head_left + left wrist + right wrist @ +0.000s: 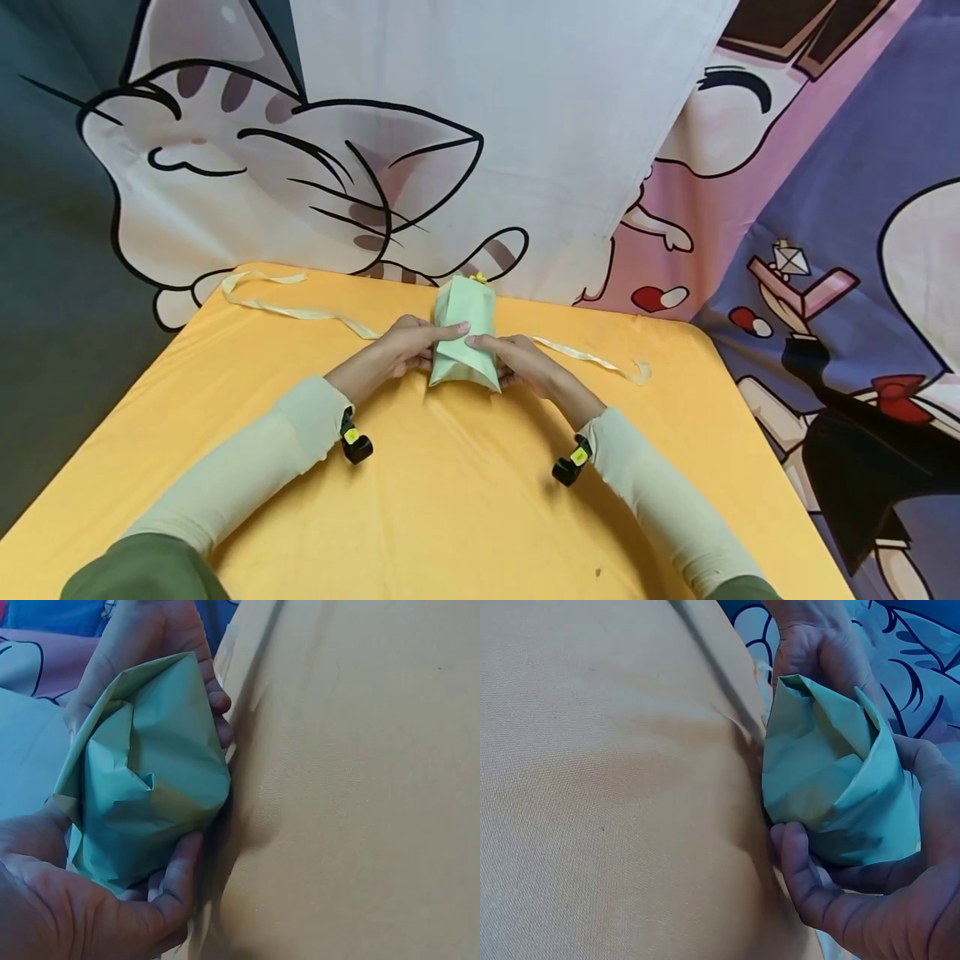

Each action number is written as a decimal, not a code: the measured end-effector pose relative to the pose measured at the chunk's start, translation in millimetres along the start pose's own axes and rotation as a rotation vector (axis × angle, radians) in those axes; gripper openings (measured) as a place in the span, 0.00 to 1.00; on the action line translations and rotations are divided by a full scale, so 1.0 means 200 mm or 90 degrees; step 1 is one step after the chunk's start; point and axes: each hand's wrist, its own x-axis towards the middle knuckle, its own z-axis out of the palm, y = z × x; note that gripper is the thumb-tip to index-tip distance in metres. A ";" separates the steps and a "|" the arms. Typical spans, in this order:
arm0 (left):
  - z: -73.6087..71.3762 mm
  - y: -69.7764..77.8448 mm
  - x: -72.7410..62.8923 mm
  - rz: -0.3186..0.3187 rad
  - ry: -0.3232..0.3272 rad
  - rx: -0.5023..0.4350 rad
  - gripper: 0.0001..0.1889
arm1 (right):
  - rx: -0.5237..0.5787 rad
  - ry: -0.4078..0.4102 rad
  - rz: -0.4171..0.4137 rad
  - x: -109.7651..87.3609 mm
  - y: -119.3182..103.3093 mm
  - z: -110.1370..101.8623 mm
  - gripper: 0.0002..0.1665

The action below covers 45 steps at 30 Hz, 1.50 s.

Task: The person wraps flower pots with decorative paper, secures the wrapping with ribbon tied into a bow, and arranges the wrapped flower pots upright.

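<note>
A pale green paper-wrapped package (465,308) is held between both hands near the far side of the table. My left hand (411,343) grips its left side, thumb on top and fingers curled beneath. On the right side my right hand (522,362) grips it the same way, the two thumbs almost meeting. In the left wrist view, the near end of the package (161,772) shows folded, creased paper. The right wrist view shows that end's flaps (840,765) standing slightly apart. What is inside the paper is hidden.
A cream ribbon (300,313) trails left of the package, and another ribbon stretch (592,358) lies to the right. Something small and yellow (478,277) sits at the package's far end. The yellow cloth-covered table (450,500) meets a cartoon-printed curtain (555,150) behind.
</note>
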 end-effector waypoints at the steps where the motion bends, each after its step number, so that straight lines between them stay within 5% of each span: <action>1: 0.00 -0.01 0.00 -0.003 0.001 0.000 0.28 | 0.001 -0.003 0.004 0.00 0.00 0.00 0.34; 12: -0.04 -0.04 0.03 -0.015 -0.007 0.000 0.31 | -0.059 -0.006 -0.009 -0.02 -0.07 0.10 0.37; 20: -0.08 -0.05 0.04 -0.031 -0.029 -0.010 0.32 | -0.011 0.014 0.018 -0.01 -0.12 0.19 0.73; 26: -0.09 -0.06 0.05 -0.032 -0.051 -0.023 0.33 | -0.004 0.030 0.026 0.00 -0.13 0.22 0.82; 31: -0.11 -0.07 0.06 -0.037 -0.059 -0.031 0.32 | -0.050 0.055 0.051 0.01 -0.14 0.24 0.86; 38: -0.12 -0.09 0.07 -0.041 -0.071 -0.037 0.35 | -0.210 0.047 0.067 0.01 -0.19 0.22 0.84; 45: -0.12 -0.08 0.07 -0.040 -0.063 -0.015 0.34 | -0.213 0.080 0.080 0.02 -0.18 0.23 0.85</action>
